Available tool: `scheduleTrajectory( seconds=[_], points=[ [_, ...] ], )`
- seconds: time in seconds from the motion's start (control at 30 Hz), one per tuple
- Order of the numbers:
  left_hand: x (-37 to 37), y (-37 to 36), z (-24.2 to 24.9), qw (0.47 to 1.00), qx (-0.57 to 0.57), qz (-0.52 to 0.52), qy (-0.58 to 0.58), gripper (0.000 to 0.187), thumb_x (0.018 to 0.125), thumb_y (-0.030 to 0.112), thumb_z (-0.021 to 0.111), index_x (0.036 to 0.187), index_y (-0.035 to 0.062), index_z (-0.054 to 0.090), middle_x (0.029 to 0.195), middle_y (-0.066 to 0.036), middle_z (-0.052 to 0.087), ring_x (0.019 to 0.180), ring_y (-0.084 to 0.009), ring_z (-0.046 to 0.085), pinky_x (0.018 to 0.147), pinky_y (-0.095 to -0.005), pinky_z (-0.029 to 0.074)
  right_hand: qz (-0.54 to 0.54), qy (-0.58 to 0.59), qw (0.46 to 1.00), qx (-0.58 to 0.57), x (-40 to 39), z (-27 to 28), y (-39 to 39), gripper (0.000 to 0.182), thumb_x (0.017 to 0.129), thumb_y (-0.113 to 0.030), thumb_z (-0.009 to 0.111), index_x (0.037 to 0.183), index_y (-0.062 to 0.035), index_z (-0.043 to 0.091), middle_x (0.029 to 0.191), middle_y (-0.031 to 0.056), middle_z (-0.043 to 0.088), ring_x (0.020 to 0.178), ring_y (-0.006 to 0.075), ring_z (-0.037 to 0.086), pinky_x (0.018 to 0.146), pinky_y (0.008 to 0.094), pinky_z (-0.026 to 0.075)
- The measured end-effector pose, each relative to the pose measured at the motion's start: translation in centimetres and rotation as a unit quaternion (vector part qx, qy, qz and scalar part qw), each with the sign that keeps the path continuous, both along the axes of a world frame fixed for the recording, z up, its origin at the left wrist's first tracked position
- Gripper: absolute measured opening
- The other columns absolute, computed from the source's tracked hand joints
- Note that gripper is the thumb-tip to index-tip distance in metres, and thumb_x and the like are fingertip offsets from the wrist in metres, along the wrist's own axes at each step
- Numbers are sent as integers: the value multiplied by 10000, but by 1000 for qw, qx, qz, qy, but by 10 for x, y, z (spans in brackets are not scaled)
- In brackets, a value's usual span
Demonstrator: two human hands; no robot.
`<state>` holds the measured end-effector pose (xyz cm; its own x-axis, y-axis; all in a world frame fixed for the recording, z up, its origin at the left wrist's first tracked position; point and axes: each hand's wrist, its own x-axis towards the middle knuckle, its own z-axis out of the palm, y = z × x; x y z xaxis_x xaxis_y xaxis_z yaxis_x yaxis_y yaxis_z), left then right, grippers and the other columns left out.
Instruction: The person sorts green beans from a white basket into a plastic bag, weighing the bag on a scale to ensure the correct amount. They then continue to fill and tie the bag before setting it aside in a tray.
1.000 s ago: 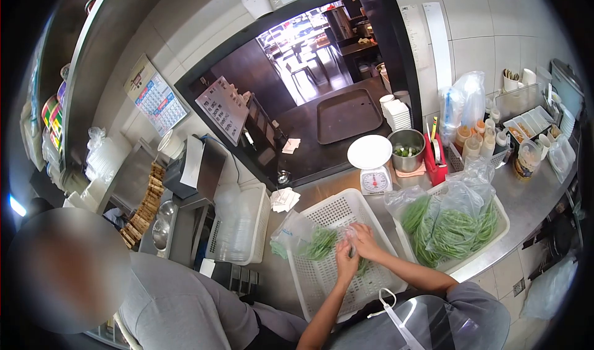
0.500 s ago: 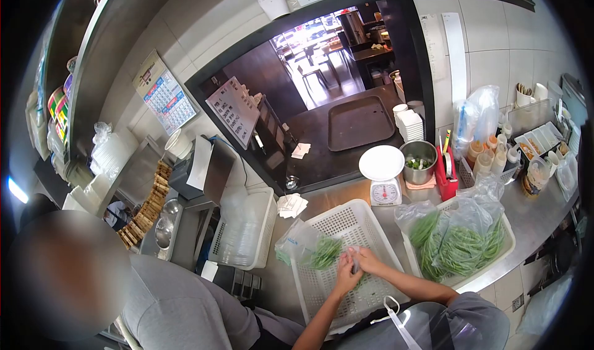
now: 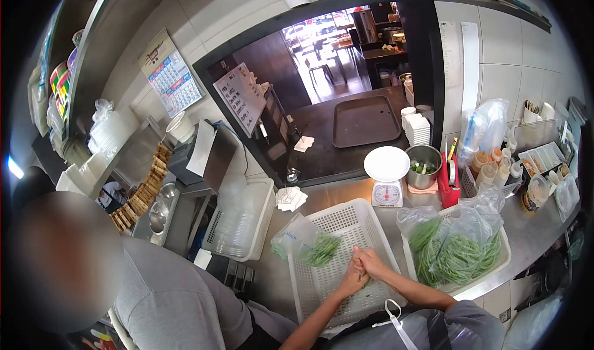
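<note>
Over the white perforated basket [image 3: 303,288], my left hand [image 3: 354,278] and my right hand [image 3: 369,263] are pressed together with fingers closed. A bit of green shows just below them, but what the fingers hold is mostly hidden. To the left of my hands, a clear bag with green vegetables [image 3: 323,249] lies over the basket's left side. On the right, a white tray [image 3: 504,260] holds large clear bags of long green vegetables [image 3: 459,254].
A co-worker in a grey shirt [image 3: 167,288] stands close at the left. Behind the basket are a weighing scale [image 3: 387,192], a metal pot [image 3: 424,175] and a red holder [image 3: 448,189]. Plastic containers [image 3: 238,223] fill a crate at the left. Bottles [image 3: 489,172] stand at right.
My hands have closed more tightly together, and the thin clear plastic between them no longer shows. The view has shifted slightly.
</note>
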<state>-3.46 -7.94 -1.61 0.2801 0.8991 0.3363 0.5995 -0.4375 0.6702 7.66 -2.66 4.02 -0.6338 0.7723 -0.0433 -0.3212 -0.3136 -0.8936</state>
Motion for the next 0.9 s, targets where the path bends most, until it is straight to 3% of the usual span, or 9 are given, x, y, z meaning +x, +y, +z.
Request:
scheduleTrajectory(
  seconds=[0.2, 0.3, 0.4, 0.5, 0.63, 0.73, 0.8, 0.87, 0.9],
  points=[
    [12, 10, 4, 998, -25, -39, -34, 497, 844, 131, 440, 1299, -32, 326, 1323, -247, 325, 1272, -352, 256, 1053, -406, 201, -24, -102, 992, 70, 7, 0, 5, 332, 950, -285, 394, 824, -16, 541, 510, -26, 351, 445, 72, 311, 428, 225, 297],
    [11, 8, -13, 998, -19, -42, -43, 490, 849, 142, 435, 1293, -37, 333, 1312, -246, 343, 1259, -351, 280, 1044, -406, 217, -56, -131, 958, 249, 5, -11, 9, 292, 912, -309, 467, 940, -35, 563, 551, 18, 442, 515, 143, 449, 507, 291, 393],
    [4, 7, -27, 997, -9, -32, -68, 483, 854, 153, 431, 1287, -41, 340, 1302, -246, 361, 1246, -350, 304, 1035, -405, 233, 48, -300, 895, 325, 19, 52, -1, 343, 846, -335, 571, 991, -25, 561, 650, 86, 508, 655, 214, 538, 612, 339, 436],
    [2, 8, -31, 995, -5, -19, -94, 478, 859, 164, 426, 1281, -46, 347, 1291, -245, 379, 1233, -349, 328, 1027, -405, 250, 24, -287, 907, 306, 15, 77, -9, 441, 772, -376, 650, 1030, -31, 557, 822, 137, 543, 799, 250, 561, 677, 355, 446],
    [-1, 10, -24, 987, -98, -7, -128, 426, 896, 197, 394, 1246, -47, 386, 1225, -228, 448, 1164, -346, 404, 989, -400, 297, -131, -235, 850, 453, 17, 52, -4, 570, 724, -371, 692, 1150, -38, 514, 1069, 159, 485, 870, 249, 551, 728, 347, 460],
    [-1, 7, -13, 961, -200, 28, -187, 416, 920, 240, 375, 1232, -34, 399, 1235, -219, 432, 1144, -345, 411, 990, -372, 295, -104, -172, 919, 340, 30, 44, -10, 642, 722, -281, 710, 1258, -59, 434, 1185, 146, 406, 987, 259, 492, 795, 292, 460],
    [11, 9, 14, 932, -234, 70, -266, 442, 934, 268, 356, 1267, -22, 378, 1252, -221, 433, 1152, -340, 424, 988, -360, 307, -98, -226, 887, 389, 28, -2, -4, 633, 745, -300, 660, 1280, -73, 409, 1296, 164, 337, 1159, 302, 396, 897, 359, 386],
    [9, 17, -29, 969, -134, 84, -190, 468, 934, 278, 346, 1315, 7, 341, 1315, -207, 397, 1213, -332, 384, 1002, -373, 299, -109, -315, 804, 492, 29, -40, -4, 550, 778, -316, 614, 1243, -72, 450, 1326, 179, 322, 1211, 309, 350, 945, 394, 327],
    [7, 19, -41, 972, -139, 66, -175, 479, 933, 283, 348, 1325, 8, 327, 1334, -205, 376, 1238, -328, 357, 1011, -373, 288, -66, -317, 823, 466, 27, -32, -2, 425, 831, -338, 541, 1159, -69, 514, 1364, 179, 303, 1250, 324, 312, 997, 436, 221]
  ],
)
